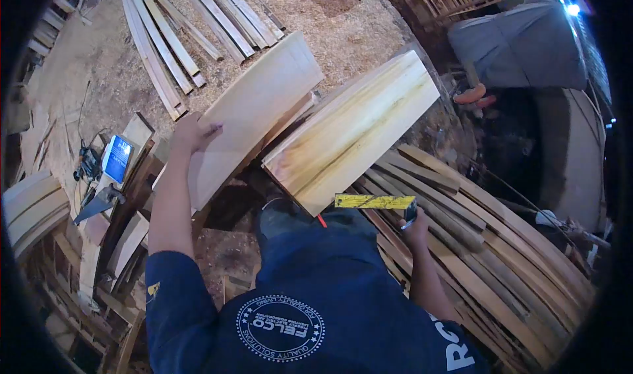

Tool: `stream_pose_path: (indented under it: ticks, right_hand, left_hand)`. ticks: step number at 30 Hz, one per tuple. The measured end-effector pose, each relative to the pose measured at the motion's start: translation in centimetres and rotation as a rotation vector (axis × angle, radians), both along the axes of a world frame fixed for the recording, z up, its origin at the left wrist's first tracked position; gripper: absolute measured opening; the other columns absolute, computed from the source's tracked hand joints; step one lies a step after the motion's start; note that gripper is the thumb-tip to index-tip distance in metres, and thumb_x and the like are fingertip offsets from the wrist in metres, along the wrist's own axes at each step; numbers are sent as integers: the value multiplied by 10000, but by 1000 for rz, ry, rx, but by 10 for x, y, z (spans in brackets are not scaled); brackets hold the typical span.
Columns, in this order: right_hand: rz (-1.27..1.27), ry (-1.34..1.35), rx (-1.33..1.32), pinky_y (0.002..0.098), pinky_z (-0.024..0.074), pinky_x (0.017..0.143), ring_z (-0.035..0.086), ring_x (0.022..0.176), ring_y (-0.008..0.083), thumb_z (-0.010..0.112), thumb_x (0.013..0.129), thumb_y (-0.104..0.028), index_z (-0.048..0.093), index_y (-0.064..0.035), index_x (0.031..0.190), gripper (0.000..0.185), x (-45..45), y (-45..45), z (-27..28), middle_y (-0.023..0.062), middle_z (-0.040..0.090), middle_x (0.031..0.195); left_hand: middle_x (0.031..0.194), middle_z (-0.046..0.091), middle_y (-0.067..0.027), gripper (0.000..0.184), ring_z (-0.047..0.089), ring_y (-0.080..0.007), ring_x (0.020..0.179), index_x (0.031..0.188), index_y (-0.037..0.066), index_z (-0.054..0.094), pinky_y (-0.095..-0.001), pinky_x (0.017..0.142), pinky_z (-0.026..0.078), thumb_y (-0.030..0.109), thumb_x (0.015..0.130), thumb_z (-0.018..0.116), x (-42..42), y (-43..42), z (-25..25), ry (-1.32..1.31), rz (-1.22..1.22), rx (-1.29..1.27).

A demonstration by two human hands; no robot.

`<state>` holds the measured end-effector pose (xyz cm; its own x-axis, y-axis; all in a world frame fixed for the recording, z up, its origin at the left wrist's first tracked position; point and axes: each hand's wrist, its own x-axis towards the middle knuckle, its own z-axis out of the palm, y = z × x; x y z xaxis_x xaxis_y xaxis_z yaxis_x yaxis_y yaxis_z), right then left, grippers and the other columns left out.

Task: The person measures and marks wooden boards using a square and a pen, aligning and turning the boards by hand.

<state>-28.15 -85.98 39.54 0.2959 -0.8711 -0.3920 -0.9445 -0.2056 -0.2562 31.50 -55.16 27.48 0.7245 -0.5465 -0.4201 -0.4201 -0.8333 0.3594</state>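
Note:
My left hand (191, 134) is at the left edge of a wide, pale, curved wooden board (260, 87), its fingers bent over the edge. A small dark spot shows at the fingertips, too small to name. My right hand (415, 230) is closed around the dark handle of a try square (372, 201) with a worn yellow blade. That blade points left, by the near end of a thick wood block (356, 130) with brown streaks. A thin red thing (322, 221) sticks out below the block's near corner. Block and curved board lie side by side in front of my legs.
Long wood strips (488, 242) are stacked at my right; more strips (191, 31) lie on the sawdust-covered ground ahead. At left are a blue box (117, 158), a handsaw (99, 204) and curved wood pieces (36, 209). Grey cloth (521, 44) covers something at upper right.

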Motion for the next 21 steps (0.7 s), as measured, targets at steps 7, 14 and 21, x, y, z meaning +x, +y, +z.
stream_pose_path:
  ticks: [7, 14, 21]
  right_hand:
    - [197, -101, 69, 483, 529, 884, 669, 1008, 426, 771, 747, -126, 580, 0, 1244, 547, 30, -70, -13, 255, 682, 1089]
    - [492, -289, 100, 479, 530, 876, 672, 1000, 416, 781, 738, -96, 546, -10, 1259, 577, 38, -177, -35, 247, 680, 1062]
    - [450, -334, 45, 501, 538, 899, 673, 1053, 455, 800, 753, -100, 572, 3, 1229, 538, 13, -259, -37, 268, 695, 1092]
  left_hand:
    - [954, 697, -226, 840, 677, -426, 941, 993, -11, 658, -500, 824, 534, 758, 672, 764, -78, -21, 120, -402, 159, -36]
    - [873, 670, -182, 754, 677, -405, 900, 907, 16, 616, -486, 784, 537, 716, 682, 783, -188, -89, 247, -606, 287, -70]
    - [895, 667, -141, 680, 691, -369, 838, 892, 54, 589, -492, 711, 560, 691, 728, 762, -268, -196, 251, -732, 147, -159]
